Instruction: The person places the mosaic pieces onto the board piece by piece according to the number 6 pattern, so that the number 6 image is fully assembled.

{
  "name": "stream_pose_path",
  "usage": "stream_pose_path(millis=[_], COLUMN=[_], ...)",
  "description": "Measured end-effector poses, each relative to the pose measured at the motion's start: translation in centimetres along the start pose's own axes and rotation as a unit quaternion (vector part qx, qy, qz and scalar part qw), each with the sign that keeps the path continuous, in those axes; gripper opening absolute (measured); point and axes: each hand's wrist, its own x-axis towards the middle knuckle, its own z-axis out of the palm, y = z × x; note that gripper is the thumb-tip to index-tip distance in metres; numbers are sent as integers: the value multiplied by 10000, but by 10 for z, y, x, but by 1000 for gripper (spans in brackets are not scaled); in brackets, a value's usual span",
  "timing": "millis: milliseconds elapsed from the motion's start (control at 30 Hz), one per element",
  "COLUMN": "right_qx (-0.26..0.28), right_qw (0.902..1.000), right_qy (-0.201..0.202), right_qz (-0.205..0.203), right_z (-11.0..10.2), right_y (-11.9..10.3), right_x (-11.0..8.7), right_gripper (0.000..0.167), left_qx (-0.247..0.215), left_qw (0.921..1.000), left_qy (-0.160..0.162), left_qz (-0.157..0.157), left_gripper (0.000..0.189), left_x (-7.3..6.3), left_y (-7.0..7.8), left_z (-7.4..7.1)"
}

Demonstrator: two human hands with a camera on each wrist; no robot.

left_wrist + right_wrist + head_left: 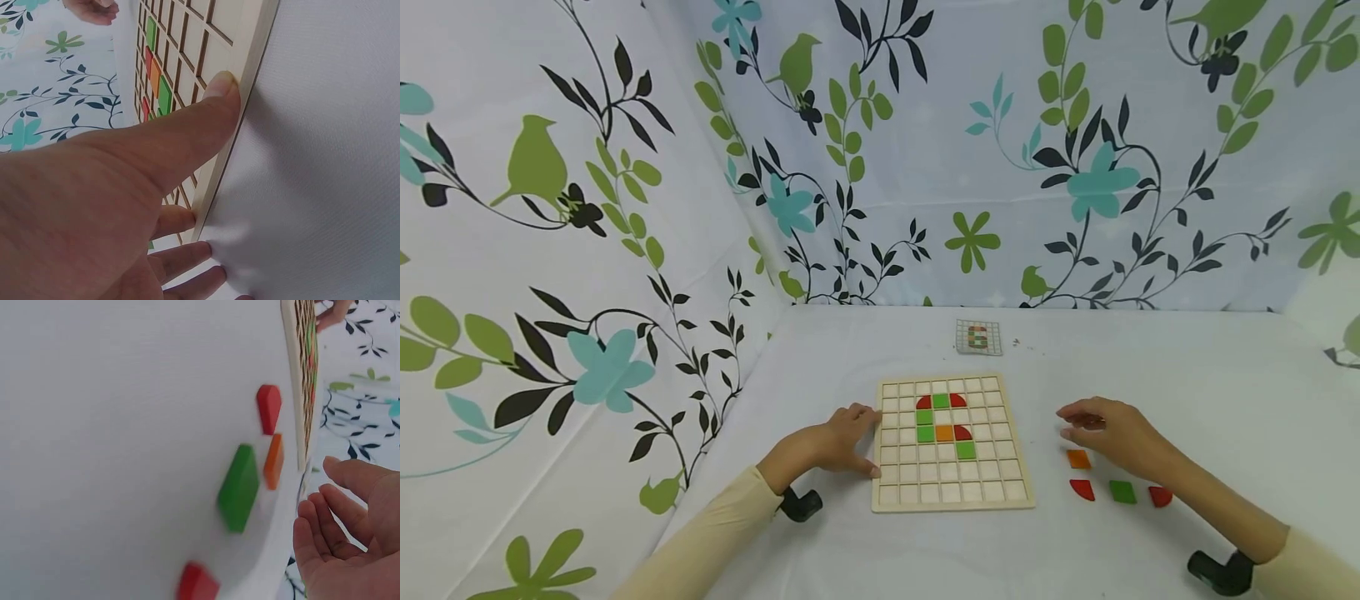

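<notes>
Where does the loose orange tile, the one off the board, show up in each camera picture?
Head: the loose orange tile is right of the board, just below the right hand.
Left wrist: not in it; the orange square there sits on the board.
Right wrist: right of centre, just right of the loose green tile.
Shared landmark: the board, in all three views.

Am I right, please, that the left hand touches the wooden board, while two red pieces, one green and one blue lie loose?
Not quite: the head view shows an orange piece, not blue, loose with two red pieces and a green piece; the left hand does touch the wooden board.
</notes>
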Motion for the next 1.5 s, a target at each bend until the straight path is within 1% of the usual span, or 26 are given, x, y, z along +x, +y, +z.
stream_pose_path(millis=[133, 300, 567, 700, 767, 900, 1100, 1167, 1300, 1500], right_qx=[16, 89, 310, 499, 486, 208, -187, -316, -416, -557], right_qw=[9996, 9983, 9968, 9951, 9948, 9961, 9968, 9965, 9963, 9962], right_qy=[-181, -403, -699, -842, -881, -853, -762, -724, -604, -441], right_qz=[197, 424, 235, 160, 124, 73, -135, -281, -441, -512], right_z=[-2, 1, -5, -5, -4, -2, 0, 0, 1, 3], right_y=[15, 25, 27, 27, 27, 26, 24, 25, 24, 20], right_x=[-8, -12, -17, -17, -17, -17, -17, -17, -18, -16], right_gripper=[41, 46, 48, 50, 49, 43, 30, 29, 27, 25], left_qx=[-44, -30, -36, -19, 0, 38, -7, 3, 18, 31], left_qw=[10000, 10000, 10000, 10000, 10000, 10000, 10000, 10000, 10000, 10000], left_qy=[-48, 2, 2, 12, -2, -18, 20, -7, -20, 18], left_qz=[-16, -30, 27, 16, 7, 2, -26, -28, -5, -1], left_gripper=[92, 93, 92, 92, 91, 91, 92, 92, 93, 93], left_x=[-3, -5, -4, -5, -5, -3, 0, 0, -2, -2], left_y=[2, 3, 5, 5, 5, 3, 1, 1, 2, 3], left_z=[-3, -4, -5, -6, -6, -4, -1, -1, -2, -3])
